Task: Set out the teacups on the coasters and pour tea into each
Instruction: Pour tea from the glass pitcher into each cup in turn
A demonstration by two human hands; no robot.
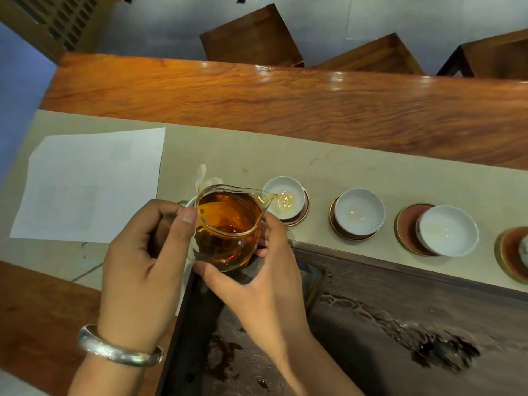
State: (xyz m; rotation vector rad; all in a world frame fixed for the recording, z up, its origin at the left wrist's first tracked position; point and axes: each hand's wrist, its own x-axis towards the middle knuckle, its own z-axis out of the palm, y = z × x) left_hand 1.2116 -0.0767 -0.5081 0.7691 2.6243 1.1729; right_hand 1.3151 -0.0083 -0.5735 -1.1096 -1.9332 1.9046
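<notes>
A glass pitcher full of amber tea is tilted, its spout over the leftmost white teacup, where a little tea pools. My left hand grips the pitcher's handle side, and my right hand cradles its base and right wall. Two more white teacups sit on round brown coasters to the right, holding nothing but faint wetness. A fourth coaster with a cup barely shows at the right edge.
A white paper sheet lies on the beige runner at left. A dark carved tea tray with wet stains fills the near right. Wooden stools stand beyond the table's far edge.
</notes>
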